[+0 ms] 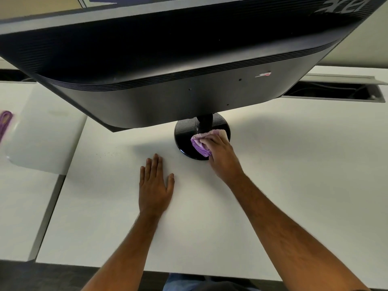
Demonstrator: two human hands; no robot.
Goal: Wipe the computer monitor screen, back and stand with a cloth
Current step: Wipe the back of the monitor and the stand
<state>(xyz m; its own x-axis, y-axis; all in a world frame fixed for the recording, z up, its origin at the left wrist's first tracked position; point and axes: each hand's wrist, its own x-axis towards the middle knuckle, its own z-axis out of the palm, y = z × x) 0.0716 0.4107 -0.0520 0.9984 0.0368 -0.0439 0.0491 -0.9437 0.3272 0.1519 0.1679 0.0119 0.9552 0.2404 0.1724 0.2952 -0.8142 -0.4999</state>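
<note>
Left hand (pixel 156 183) is lying flat on the white desk (pixel 273 175), fingers straight, holding nothing. Right hand (pixel 221 155) is gripping a folded purple cloth (pixel 199 144), pressing it on the round black stand base (pixel 184 137). Monitor (pixel 168 70) is looming above, back facing the camera. Purple cord (pixel 5 122) is lying far left.

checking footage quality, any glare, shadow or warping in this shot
Head view: wide-angle warping bows the monitor back; soft window glare on the left desk; monitor shadow falls around the stand base; purple item at left edge blurred; right hand and cloth sharp.
</note>
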